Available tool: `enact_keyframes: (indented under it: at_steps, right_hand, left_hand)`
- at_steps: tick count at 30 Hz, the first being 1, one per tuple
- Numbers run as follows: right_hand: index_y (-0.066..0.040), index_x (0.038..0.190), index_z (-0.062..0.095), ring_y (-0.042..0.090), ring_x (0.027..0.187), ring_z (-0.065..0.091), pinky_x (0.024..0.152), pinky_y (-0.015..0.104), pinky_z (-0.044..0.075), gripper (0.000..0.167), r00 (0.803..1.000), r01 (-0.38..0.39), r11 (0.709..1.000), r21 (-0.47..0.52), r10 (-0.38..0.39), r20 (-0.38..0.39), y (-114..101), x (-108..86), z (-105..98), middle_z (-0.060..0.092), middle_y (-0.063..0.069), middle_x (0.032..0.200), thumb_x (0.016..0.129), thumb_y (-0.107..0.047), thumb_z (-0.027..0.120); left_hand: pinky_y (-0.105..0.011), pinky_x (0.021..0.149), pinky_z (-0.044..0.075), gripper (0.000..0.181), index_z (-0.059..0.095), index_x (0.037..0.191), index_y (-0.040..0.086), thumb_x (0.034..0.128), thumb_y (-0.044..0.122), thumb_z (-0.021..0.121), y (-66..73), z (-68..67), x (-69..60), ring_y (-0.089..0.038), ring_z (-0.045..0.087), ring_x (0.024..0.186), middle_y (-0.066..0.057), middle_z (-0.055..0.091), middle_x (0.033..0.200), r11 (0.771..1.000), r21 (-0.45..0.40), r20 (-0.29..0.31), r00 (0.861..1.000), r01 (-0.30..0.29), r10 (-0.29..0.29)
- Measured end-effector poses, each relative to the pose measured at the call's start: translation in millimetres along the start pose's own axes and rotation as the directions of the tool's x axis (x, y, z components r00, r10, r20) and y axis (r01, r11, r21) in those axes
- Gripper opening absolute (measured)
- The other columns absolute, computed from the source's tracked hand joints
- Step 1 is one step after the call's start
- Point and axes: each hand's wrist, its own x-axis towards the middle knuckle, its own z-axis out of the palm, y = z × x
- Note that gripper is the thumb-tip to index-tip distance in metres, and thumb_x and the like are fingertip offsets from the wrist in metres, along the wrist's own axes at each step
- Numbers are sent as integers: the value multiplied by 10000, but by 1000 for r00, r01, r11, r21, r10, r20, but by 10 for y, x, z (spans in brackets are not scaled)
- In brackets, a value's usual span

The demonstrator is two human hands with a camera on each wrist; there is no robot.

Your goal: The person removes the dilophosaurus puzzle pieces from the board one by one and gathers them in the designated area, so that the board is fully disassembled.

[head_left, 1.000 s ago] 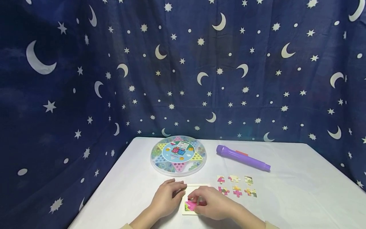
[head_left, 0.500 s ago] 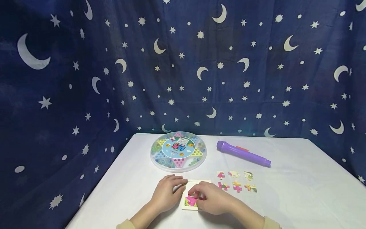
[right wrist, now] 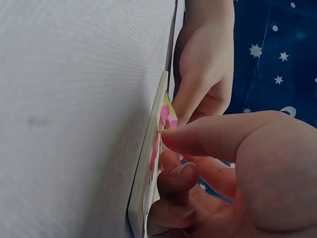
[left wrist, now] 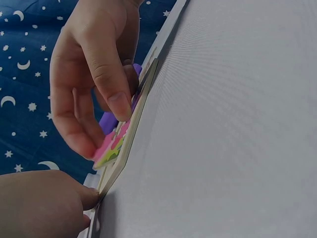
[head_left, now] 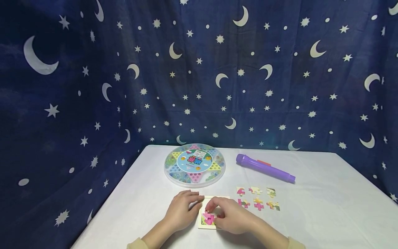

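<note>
Lower centre of the frame, the left hand (head_left: 183, 211) rests with relaxed fingers against a pale puzzle tray (head_left: 206, 227); inside, a tilted pink puzzle piece (head_left: 207, 215), probably light, stiff, best pinched by its edges. The right hand (head_left: 231, 217) grasps it, fingers curled; rightward lie loose pieces (head_left: 258, 204).
</note>
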Motion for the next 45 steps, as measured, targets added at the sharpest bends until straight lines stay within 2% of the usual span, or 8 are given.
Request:
enact_keyframes:
  at_steps: [5, 12, 18, 22, 26, 31, 38, 45]
  right_hand:
    - [-195, 1077, 643, 48, 681, 617, 639, 236, 531, 295, 999, 38, 998, 52, -37, -25, 6, 1, 5, 670, -78, 1042, 865, -14, 741]
    - [-195, 1064, 656, 25, 629, 603, 611, 229, 524, 179, 996, 74, 996, 42, -72, -55, 11, -13, 16, 693, -130, 966, 923, -110, 724]
    - [-214, 1048, 656, 33, 640, 615, 574, 232, 526, 162, 996, 66, 996, 57, -63, -59, 21, -5, 25, 698, -133, 909, 935, -162, 760]
    - [-230, 1047, 656, 39, 628, 626, 558, 227, 518, 159, 997, 54, 996, 72, -49, -67, 27, 9, 25, 700, -133, 879, 938, -172, 756]
    - [-226, 1059, 649, 37, 551, 559, 521, 219, 472, 171, 995, 31, 998, 62, -24, -100, 25, -3, -7, 685, -143, 858, 931, -178, 751]
    - [-242, 1046, 667, 36, 534, 489, 525, 215, 441, 145, 993, -10, 996, 86, 20, -118, 42, -58, -70, 673, -125, 863, 926, -218, 745]
    - [-184, 1054, 699, 99, 583, 574, 530, 252, 490, 139, 994, -20, 981, 192, 41, -103, 88, -202, -208, 671, -36, 879, 921, -196, 737]
    - [-156, 1060, 691, 139, 633, 625, 543, 307, 553, 125, 990, -6, 986, 169, 30, -137, 233, -399, -404, 685, 10, 899, 948, -200, 725]
  left_hand:
    - [-636, 1041, 426, 242, 776, 1191, 171, 962, 216, 711, 8, -7, -2, -369, 580, 1262, -63, 713, 1252, 1000, -6, 5, 1000, -6, 6]
    - [-650, 1044, 418, 257, 768, 1205, 172, 963, 234, 706, 22, -18, -13, -386, 573, 1269, -73, 707, 1263, 1000, -17, 19, 1000, -16, 16]
    - [-675, 1042, 403, 319, 756, 1224, 161, 949, 318, 721, 18, -20, -33, -409, 558, 1279, -80, 699, 1281, 1000, -14, 32, 999, -28, 29]
    - [-650, 1047, 408, 325, 757, 1220, 154, 946, 327, 727, 8, -17, -37, -386, 570, 1271, -45, 707, 1273, 999, 0, 17, 999, -40, 40]
    - [-642, 1059, 407, 328, 750, 1226, 131, 954, 312, 725, 1, -10, -27, -386, 565, 1279, -44, 708, 1271, 999, -28, 22, 999, -46, 47]
    - [-668, 1073, 378, 339, 738, 1242, 84, 968, 282, 709, 3, -9, -43, -409, 541, 1303, -70, 693, 1298, 998, -53, 47, 998, -29, 32]
    - [-666, 1090, 358, 354, 707, 1269, 23, 989, 237, 672, 30, -32, -48, -406, 531, 1319, -114, 666, 1337, 999, -33, 48, 999, -9, 11]
    - [-659, 1098, 353, 375, 660, 1314, -22, 1006, 190, 642, 46, -31, -38, -408, 530, 1322, -158, 641, 1357, 1000, -16, 65, 998, 13, -12]
